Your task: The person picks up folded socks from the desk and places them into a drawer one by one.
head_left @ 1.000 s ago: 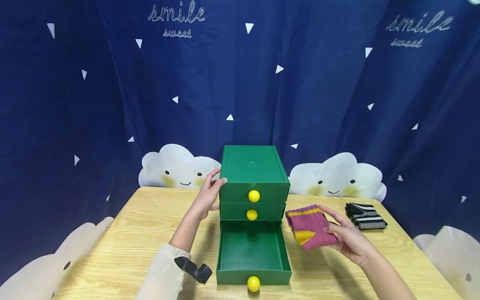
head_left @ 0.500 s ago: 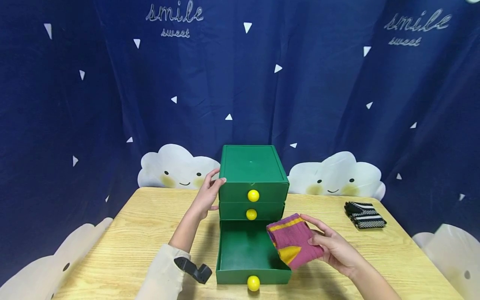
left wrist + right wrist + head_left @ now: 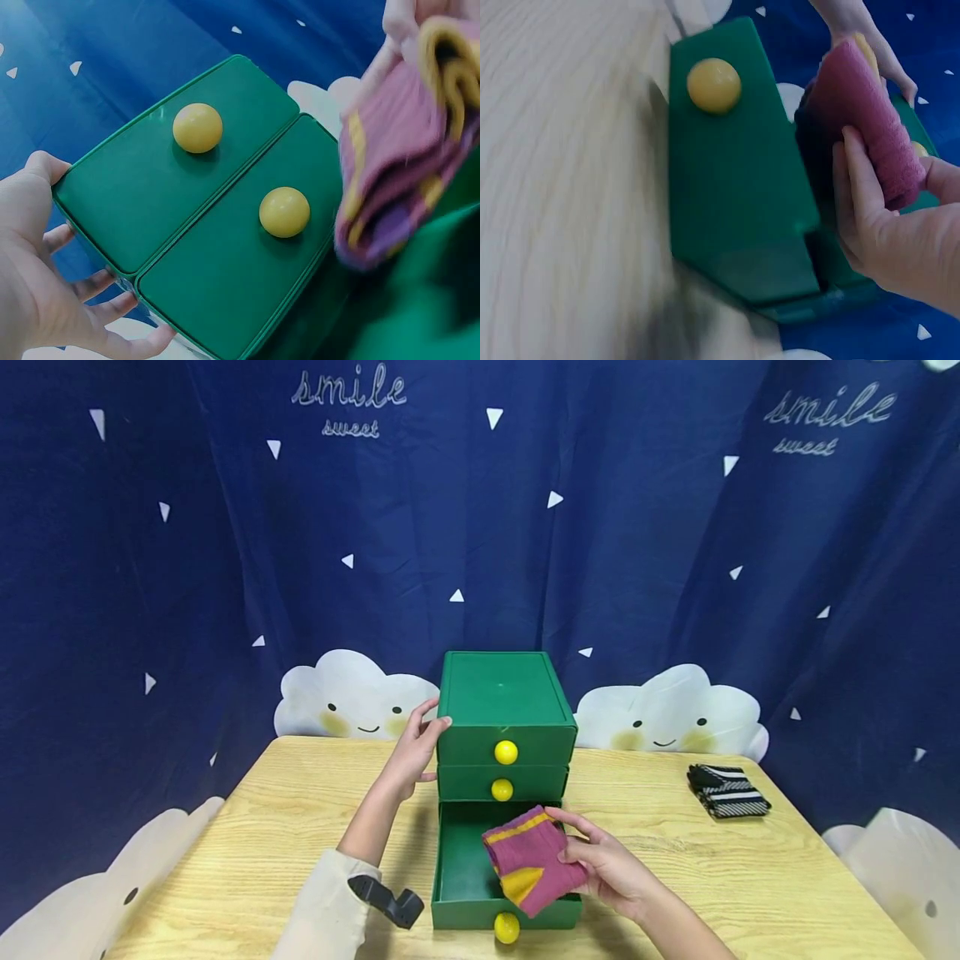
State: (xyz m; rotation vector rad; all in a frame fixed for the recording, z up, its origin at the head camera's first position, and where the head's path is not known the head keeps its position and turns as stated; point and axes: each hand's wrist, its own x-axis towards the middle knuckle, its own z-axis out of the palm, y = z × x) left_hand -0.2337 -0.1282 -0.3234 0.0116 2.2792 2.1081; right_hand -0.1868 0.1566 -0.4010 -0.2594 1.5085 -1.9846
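Observation:
A green three-drawer cabinet [image 3: 504, 689] with round yellow knobs stands in the middle of the table. Its bottom drawer [image 3: 463, 913] is pulled out; the upper two are closed. My left hand [image 3: 412, 753] rests on the cabinet's left side, thumb at the front edge and fingers spread along the side, as the left wrist view [image 3: 41, 277] also shows. Over the pulled-out drawer, my right hand [image 3: 609, 865] pinches a folded pair of pink socks [image 3: 534, 856] with yellow heel and stripe between thumb and fingers. The socks hide part of the drawer's inside and front.
Folded black-and-white striped socks [image 3: 729, 792] lie at the table's right. Behind the wooden table [image 3: 300, 793] hangs a dark blue curtain [image 3: 405, 527] with clouds and white triangles. A black wrist camera mount [image 3: 386, 900] sits on the left sleeve.
My right hand has carried the pink socks leftward and lower, from beside the cabinet to above the open bottom drawer. The left hand has stayed on the cabinet's side.

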